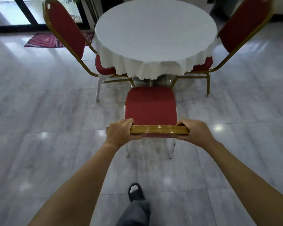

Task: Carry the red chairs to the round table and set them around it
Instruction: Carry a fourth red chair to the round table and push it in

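Note:
A red chair (151,106) with a gold frame stands in front of me, its seat facing the round table (155,28), which wears a white cloth. My left hand (120,133) grips the left end of the chair's gold top rail. My right hand (194,132) grips the right end. The seat's front edge is just short of the hanging cloth. Two more red chairs are at the table: one on the left (67,31) and one on the right (242,25), both with seats tucked under the cloth.
Glossy grey floor tiles (39,111) surround the table. A patterned red mat (44,39) lies at the far left before glass doors. My foot in a dark slipper (136,192) is behind the chair.

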### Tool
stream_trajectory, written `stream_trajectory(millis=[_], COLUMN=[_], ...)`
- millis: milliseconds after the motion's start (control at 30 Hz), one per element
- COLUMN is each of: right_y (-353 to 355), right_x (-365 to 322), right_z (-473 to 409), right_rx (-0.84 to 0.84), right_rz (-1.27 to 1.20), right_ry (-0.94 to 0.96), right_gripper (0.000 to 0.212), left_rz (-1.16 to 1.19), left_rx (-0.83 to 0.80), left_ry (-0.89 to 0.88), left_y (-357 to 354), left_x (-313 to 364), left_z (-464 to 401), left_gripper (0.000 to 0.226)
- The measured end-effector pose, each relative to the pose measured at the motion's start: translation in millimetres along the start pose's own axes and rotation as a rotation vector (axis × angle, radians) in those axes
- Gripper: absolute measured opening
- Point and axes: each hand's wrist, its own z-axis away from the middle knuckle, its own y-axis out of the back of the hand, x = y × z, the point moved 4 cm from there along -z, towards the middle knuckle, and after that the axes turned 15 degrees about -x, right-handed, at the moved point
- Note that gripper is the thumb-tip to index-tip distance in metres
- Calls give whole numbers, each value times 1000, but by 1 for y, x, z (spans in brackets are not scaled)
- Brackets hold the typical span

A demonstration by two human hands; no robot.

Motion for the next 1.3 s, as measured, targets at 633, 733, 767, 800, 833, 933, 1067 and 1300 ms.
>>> stream_trajectory(millis=[633, 733, 767, 800, 833, 933, 1067, 1300], right_y=[34, 40, 43, 44, 46, 50, 55, 61], right_x=[49, 61, 64, 67, 69, 76, 86, 95], right_z=[-107, -123, -128, -132, -135, -145, -161, -176], right_rx=[-82, -103, -110, -114, -116, -122, -127, -138], right_rz=[-92, -106, -110, -111, -115, -131, -105, -130], right_ry=[-113, -126, -127, -126, -125, -121, -128, -129], right_gripper=[32, 28, 27, 26, 26, 26, 27, 35], left_rz=[18, 0, -7, -11, -13, -2, 28, 67], left_rx=[-7, -28, -31, -31, -29, -35, -73, -106], left_ry=[-23, -2, 5, 9, 12, 18, 48, 111], left_y=[-3, -2, -2, -2, -2, -3, -4, 0], left_x=[-42, -45, -45, -46, -47, -50, -50, -50], left_z=[-117, -136, -141, -145, -149, -162, -179, -194], left_gripper=[62, 59, 57, 55, 54, 53, 51, 55])
